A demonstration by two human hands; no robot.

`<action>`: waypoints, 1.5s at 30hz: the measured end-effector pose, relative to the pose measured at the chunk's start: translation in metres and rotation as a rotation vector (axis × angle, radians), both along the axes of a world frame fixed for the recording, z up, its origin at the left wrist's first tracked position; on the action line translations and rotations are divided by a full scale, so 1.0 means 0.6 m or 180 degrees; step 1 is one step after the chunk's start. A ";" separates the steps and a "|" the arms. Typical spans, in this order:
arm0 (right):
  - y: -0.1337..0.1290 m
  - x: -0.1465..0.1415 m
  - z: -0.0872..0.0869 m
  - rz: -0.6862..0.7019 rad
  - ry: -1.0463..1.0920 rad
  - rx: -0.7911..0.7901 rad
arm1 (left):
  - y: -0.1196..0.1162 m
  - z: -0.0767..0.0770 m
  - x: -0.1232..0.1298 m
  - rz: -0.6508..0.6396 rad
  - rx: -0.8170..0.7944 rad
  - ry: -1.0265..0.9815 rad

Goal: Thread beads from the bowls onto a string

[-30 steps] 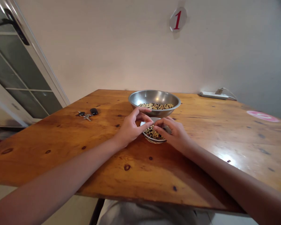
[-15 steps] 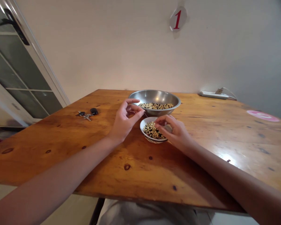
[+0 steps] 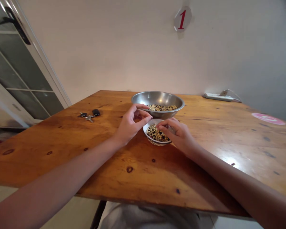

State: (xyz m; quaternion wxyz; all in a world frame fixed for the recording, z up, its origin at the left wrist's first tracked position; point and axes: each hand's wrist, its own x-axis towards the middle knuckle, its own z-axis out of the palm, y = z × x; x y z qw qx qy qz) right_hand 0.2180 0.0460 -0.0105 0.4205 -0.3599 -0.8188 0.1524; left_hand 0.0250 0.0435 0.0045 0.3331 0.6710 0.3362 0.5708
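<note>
A small white bowl [image 3: 145,133] with a patterned outside holds a mix of pale and black beans [image 3: 154,132]. Just above its left rim, my left hand [image 3: 131,125] pinches thumb and finger together; whatever lies between the tips is too small to make out. My right hand [image 3: 177,132] reaches over the bowl's right side, fingertips pinched close above the beans, and I cannot see what they hold. Right behind the small bowl stands a wide steel bowl [image 3: 157,95], its bottom covered with the same kind of mixed beans.
Keys with a black fob [image 3: 89,116] lie on the left of the wooden table [image 3: 97,168]. A white power strip [image 3: 219,96] with a plug sits at the back right, near the wall. A round pink sticker [image 3: 268,119] is on the right side.
My left hand has shifted slightly right and down, closer to the small bowl's rim. The right hand stays nearly where it was, pinched over the beans.
</note>
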 end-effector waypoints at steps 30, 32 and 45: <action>-0.012 -0.001 0.011 0.0200 -0.0268 -0.0085 | 0.014 0.022 -0.044 -0.1161 -0.0530 0.0453; -0.013 0.001 0.011 0.0197 -0.0242 -0.0136 | 0.016 0.021 -0.045 -0.1138 -0.0528 0.0374; -0.011 0.005 0.009 0.0268 -0.0244 -0.0293 | 0.022 0.015 -0.045 -0.1135 -0.0543 0.0422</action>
